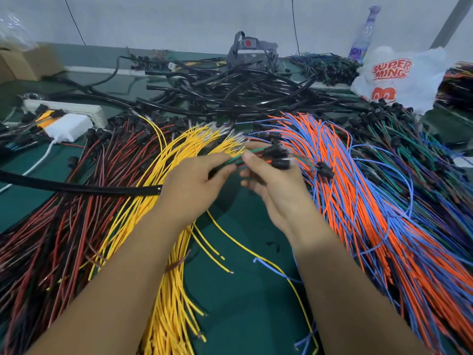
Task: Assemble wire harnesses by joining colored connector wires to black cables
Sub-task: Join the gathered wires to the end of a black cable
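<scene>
Fingers of my left hand (194, 183) curl around a black cable (76, 187) that runs out flat to the left across the green table (243, 290), and the fingertips pinch a small bunch of green and red wires (234, 160) at its end. Right beside them, my right hand (271, 180) grips the same bunch from the other side, thumb on top, with a cluster of black connectors (277, 155) sticking out just past the knuckles. Both hands meet over the middle of the table, nearly touching.

Under and behind my left hand lies the fan of yellow wires (174, 252), their clear-tipped ends pointing away from me. Left of those spreads the red and dark wire bundle (64, 239). On my right side, touching the forearm, the orange and blue wires (371, 213) sweep down toward me, with green and dark ones (414, 155) farther right. A heap of black cables (230, 93) sits beyond my hands.

At the far right stands a white plastic bag (399, 78) printed in orange with "SUPER MING". Behind it a clear bottle (363, 34) carries a purple label; only letters like "en" are readable. A white charger block (67, 128) rests at the left.
</scene>
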{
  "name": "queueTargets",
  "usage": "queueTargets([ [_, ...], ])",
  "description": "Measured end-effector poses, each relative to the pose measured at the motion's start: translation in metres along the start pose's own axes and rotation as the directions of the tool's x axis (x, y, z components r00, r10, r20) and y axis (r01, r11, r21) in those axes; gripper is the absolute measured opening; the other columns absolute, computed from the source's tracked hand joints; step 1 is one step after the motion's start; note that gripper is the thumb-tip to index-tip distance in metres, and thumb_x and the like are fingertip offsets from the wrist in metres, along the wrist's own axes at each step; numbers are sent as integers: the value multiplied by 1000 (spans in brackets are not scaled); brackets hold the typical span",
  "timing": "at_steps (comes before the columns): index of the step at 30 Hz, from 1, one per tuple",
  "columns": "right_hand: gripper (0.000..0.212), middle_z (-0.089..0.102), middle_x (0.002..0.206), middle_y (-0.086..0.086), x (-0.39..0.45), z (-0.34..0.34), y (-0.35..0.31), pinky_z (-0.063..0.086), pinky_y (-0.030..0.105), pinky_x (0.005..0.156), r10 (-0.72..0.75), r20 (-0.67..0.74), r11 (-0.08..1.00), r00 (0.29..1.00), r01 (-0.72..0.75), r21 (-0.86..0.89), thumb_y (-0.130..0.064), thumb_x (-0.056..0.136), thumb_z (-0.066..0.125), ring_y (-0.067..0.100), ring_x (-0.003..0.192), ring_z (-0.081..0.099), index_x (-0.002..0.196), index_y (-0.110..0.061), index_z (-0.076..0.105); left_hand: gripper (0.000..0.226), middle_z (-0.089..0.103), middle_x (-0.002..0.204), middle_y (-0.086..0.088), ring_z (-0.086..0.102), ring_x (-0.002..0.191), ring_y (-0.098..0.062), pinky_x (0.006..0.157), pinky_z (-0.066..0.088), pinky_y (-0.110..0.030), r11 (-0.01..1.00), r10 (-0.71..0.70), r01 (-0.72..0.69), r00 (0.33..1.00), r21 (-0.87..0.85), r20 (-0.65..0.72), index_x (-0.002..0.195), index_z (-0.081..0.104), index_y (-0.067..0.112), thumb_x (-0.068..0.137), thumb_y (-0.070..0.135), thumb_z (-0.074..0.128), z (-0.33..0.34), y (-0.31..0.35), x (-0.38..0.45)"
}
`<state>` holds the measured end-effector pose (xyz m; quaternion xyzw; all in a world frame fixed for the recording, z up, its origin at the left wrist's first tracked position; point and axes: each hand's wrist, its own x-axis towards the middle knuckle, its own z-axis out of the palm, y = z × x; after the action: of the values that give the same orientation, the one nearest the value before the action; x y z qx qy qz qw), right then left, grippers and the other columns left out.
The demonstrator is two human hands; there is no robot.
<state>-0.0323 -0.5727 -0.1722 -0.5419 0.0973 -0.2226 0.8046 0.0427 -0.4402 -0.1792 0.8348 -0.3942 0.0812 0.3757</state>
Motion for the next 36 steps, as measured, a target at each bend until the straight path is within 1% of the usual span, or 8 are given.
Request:
queueTargets([
  [6,25,66,73,8,2,2,2,48,21,47,30,-155,998,988,-22,53,-11,85,71,14,49,59,107,-2,63,23,60,74,12,55,68,-6,60,49,-42,999,-8,9,1000,-42,18,95,66,35,89,44,46,1,-3,0],
  [9,9,69,71,10,2,-1,2,52,22,52,10,-104,996,994,-1,87,0,88,63,16,53,64,94,-6,65,24,59,62,13,49,52,-5,53,43,-39,970,-111,121,992,-210,57,82,64,35,90,46,45,0,-4,0],
  [12,12,72,79,10,1,-4,1,53,23,57,22,-41,994,999,-18,104,3,88,59,17,59,67,92,-6,66,37,51,50,13,40,45,-4,53,32,-31,942,-123,129,992,-309,39,64,57,25,97,36,47,-2,-3,2],
  [17,10,72,85,8,2,-4,0,50,17,54,35,-48,993,998,-29,113,-6,89,62,12,59,64,90,-12,70,31,54,58,-1,36,45,-3,49,30,-20,848,-160,149,987,-509,24,82,64,8,101,22,44,-6,1,4],
  [23,15,70,77,6,3,-6,-5,51,20,55,-27,-93,985,995,42,165,-6,95,53,16,58,65,83,-10,61,35,49,56,13,40,51,-4,55,31,-30,960,-75,78,997,-270,20,67,57,21,99,29,48,-3,-1,1],
  [27,21,66,71,7,3,-10,-6,49,22,53,-8,-103,983,995,27,180,-5,96,43,19,56,62,82,-12,56,27,60,69,19,53,63,0,60,38,-29,972,-83,94,995,-216,61,95,65,55,97,31,54,2,-5,2],
  [32,25,66,87,8,3,-8,-8,48,24,55,35,-77,989,996,-24,146,-31,95,52,15,57,56,102,-11,66,28,60,77,39,61,78,2,73,51,-35,989,-80,86,996,-123,49,115,64,46,94,29,60,4,-5,1],
  [36,16,62,78,9,3,-8,-9,49,23,54,11,-80,992,997,-1,126,-13,96,48,14,55,57,103,-6,60,20,57,60,14,46,52,-4,56,38,-33,977,-82,96,994,-192,76,81,65,36,96,39,51,3,-5,1],
])
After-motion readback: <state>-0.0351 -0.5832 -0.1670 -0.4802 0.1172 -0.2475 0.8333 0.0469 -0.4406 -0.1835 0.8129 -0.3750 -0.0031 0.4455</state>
